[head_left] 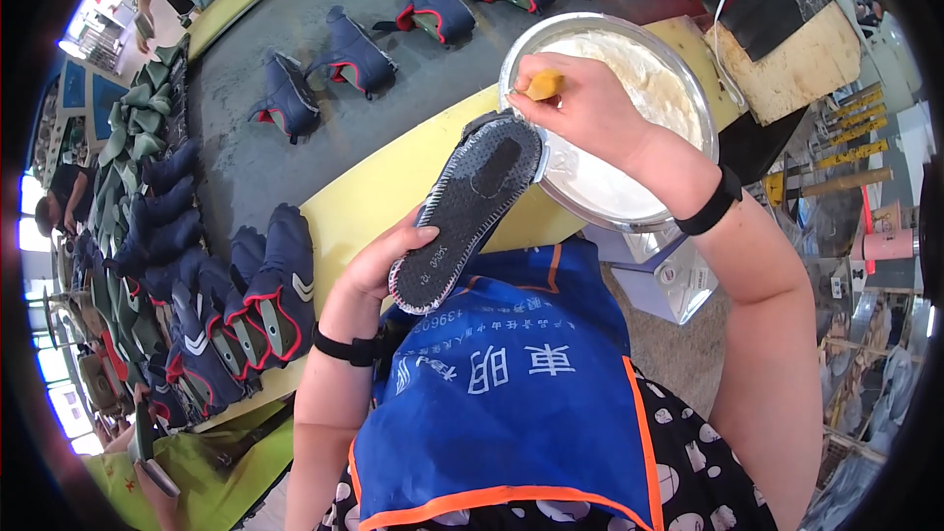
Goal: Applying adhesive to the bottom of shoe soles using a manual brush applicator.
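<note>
My left hand (pixel 377 261) grips a shoe upper (pixel 470 202) bottom up, thumb pressed on its dark sole board, which has pale stitching round the edge. My right hand (pixel 595 113) is closed round a brush (pixel 544 85) with a yellow handle. The brush's working end is hidden behind the fingers and the shoe, so I cannot tell whether it touches the shoe. Behind and below that hand stands a round metal basin (pixel 706 123) of white, creamy liquid (pixel 615 182). The upper's far end is at the basin's left rim.
Navy shoe uppers with red trim (pixel 359 54) stand in a row along the dark conveyor belt (pixel 246 177). More uppers (pixel 280 285) crowd the yellow ledge (pixel 369 172) at left, near green pieces (pixel 143 103). Co-workers' arms (pixel 146 0) show at far left. A stained board (pixel 801 49) is right.
</note>
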`<control>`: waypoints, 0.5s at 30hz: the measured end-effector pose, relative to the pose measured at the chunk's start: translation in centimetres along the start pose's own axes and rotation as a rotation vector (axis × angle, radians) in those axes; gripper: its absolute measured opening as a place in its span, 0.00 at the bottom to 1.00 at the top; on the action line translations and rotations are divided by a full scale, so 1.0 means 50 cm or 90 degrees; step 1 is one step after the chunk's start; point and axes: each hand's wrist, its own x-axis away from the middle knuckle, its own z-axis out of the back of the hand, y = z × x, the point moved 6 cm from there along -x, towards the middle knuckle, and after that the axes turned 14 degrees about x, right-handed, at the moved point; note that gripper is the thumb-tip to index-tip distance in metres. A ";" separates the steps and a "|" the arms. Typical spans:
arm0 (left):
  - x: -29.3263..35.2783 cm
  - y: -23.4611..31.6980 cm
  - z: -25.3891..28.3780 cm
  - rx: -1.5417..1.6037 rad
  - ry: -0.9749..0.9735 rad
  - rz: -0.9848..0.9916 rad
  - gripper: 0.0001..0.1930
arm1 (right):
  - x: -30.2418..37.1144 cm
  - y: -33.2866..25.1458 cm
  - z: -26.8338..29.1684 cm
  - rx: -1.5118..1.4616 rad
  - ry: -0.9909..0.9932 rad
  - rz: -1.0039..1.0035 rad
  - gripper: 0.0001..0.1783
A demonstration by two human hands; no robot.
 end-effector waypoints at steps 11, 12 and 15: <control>-0.001 0.018 0.039 0.112 0.032 0.037 0.27 | -0.034 -0.058 0.002 -0.182 -0.056 0.189 0.07; -0.001 0.017 0.046 0.077 0.062 0.031 0.27 | -0.038 -0.039 -0.001 -0.183 -0.059 0.115 0.08; -0.003 0.015 0.052 0.068 0.060 0.026 0.30 | -0.036 0.010 0.007 -0.039 -0.103 -0.045 0.10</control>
